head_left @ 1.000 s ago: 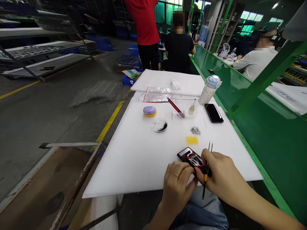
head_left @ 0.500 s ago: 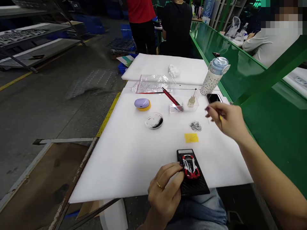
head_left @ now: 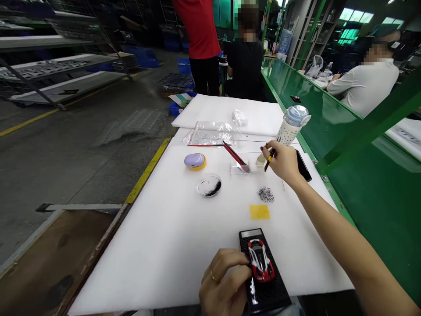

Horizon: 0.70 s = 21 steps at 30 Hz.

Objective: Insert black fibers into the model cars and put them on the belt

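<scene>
At the near edge of the table a red, white and black model car [head_left: 260, 261] sits on a black textured display base [head_left: 274, 292]. My left hand [head_left: 225, 278] grips the left side of this base, its fingertips close to the car. My right hand [head_left: 282, 160] reaches far forward, pinching a slim black tool with a yellow band [head_left: 269, 159]; its exact kind is unclear. Just left of these fingers a small bottle [head_left: 260, 159], partly hidden, stands in a clear tray [head_left: 240, 170]. A thin stick [head_left: 283, 184] shows beside my right forearm.
Red-and-black tweezers [head_left: 235, 156] lean in the tray. Around it are a lilac case [head_left: 194, 160], a round clear dish [head_left: 209, 185], a pile of fine black strands [head_left: 265, 194], a yellow sheet [head_left: 259, 212], a phone [head_left: 303, 166] and a tumbler [head_left: 292, 125]. Other people are farther back.
My right hand has moved left and forward, over to the small bottle, and the black tool now shows plainly in it. The camera has tilted up. My left hand stays on the base.
</scene>
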Each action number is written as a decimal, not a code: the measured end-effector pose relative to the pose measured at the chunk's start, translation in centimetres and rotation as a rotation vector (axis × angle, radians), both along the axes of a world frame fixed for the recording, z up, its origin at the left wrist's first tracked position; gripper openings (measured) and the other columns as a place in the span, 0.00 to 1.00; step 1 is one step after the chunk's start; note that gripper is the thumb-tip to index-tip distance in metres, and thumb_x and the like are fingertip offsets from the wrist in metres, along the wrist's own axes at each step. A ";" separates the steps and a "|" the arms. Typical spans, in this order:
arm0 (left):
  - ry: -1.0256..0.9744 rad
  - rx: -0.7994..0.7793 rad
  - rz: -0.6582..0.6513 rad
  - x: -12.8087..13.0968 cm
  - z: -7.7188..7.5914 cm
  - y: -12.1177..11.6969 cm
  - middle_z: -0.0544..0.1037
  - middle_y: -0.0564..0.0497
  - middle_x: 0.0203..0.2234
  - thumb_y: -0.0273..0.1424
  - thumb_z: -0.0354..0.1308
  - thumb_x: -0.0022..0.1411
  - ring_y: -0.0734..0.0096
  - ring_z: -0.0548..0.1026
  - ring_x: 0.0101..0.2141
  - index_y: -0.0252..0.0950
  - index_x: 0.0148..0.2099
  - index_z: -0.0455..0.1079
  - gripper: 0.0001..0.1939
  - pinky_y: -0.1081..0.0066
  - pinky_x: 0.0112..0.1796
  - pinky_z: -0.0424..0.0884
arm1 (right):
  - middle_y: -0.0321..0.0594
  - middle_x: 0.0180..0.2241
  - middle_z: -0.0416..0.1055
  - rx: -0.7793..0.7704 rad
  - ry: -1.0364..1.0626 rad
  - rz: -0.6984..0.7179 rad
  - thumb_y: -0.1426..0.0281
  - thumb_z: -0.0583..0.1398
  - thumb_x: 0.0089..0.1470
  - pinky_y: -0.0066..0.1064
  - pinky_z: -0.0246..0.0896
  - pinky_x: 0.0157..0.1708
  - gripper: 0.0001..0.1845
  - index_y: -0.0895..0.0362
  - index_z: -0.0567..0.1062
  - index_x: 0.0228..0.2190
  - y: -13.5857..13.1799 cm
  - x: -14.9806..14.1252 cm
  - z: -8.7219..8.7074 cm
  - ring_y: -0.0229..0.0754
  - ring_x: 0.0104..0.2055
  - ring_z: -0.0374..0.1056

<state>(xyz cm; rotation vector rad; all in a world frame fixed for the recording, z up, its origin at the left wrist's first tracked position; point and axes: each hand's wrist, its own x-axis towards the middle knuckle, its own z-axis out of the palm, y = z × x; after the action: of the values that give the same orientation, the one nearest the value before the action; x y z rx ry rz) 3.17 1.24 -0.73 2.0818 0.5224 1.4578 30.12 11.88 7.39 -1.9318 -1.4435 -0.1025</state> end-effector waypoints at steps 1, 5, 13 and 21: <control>0.004 0.003 -0.005 0.0 0.1 0.0 0.77 0.49 0.30 0.17 0.53 0.62 0.70 0.76 0.32 0.37 0.37 0.70 0.11 0.71 0.32 0.78 | 0.33 0.21 0.68 0.028 -0.005 0.005 0.66 0.61 0.59 0.31 0.49 0.28 0.08 0.54 0.73 0.28 -0.4 -0.1 0.4 0.37 0.23 0.59; 0.023 -0.011 -0.031 -0.4 0.3 0.0 0.78 0.49 0.31 0.18 0.53 0.64 0.70 0.77 0.33 0.37 0.38 0.71 0.10 0.70 0.33 0.78 | 0.35 0.24 0.71 0.309 0.055 0.065 0.64 0.61 0.61 0.32 0.54 0.28 0.11 0.53 0.72 0.27 -4.1 -1.4 2.6 0.38 0.25 0.64; 0.037 -0.025 -0.056 -0.8 0.2 -0.2 0.77 0.48 0.34 0.18 0.53 0.66 0.70 0.75 0.38 0.34 0.39 0.72 0.09 0.70 0.37 0.78 | 0.26 0.12 0.50 0.443 0.937 0.248 0.64 0.63 0.62 0.30 0.40 0.17 0.19 0.52 0.65 0.22 -14.4 -7.4 0.4 0.33 0.14 0.40; 0.048 -0.024 -0.086 -1.1 -0.1 -0.2 0.76 0.46 0.37 0.24 0.53 0.71 0.69 0.75 0.40 0.32 0.39 0.72 0.08 0.68 0.37 0.78 | 0.25 0.12 0.40 0.379 1.237 0.217 0.66 0.59 0.62 0.27 0.35 0.15 0.21 0.53 0.56 0.22 -15.4 -9.8 -4.0 0.34 0.16 0.36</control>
<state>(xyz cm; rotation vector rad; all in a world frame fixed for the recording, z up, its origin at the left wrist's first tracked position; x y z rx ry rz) 2.12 1.01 -0.82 2.0986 0.4606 1.3492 20.31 -3.52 3.34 -1.0890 -0.6729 0.7377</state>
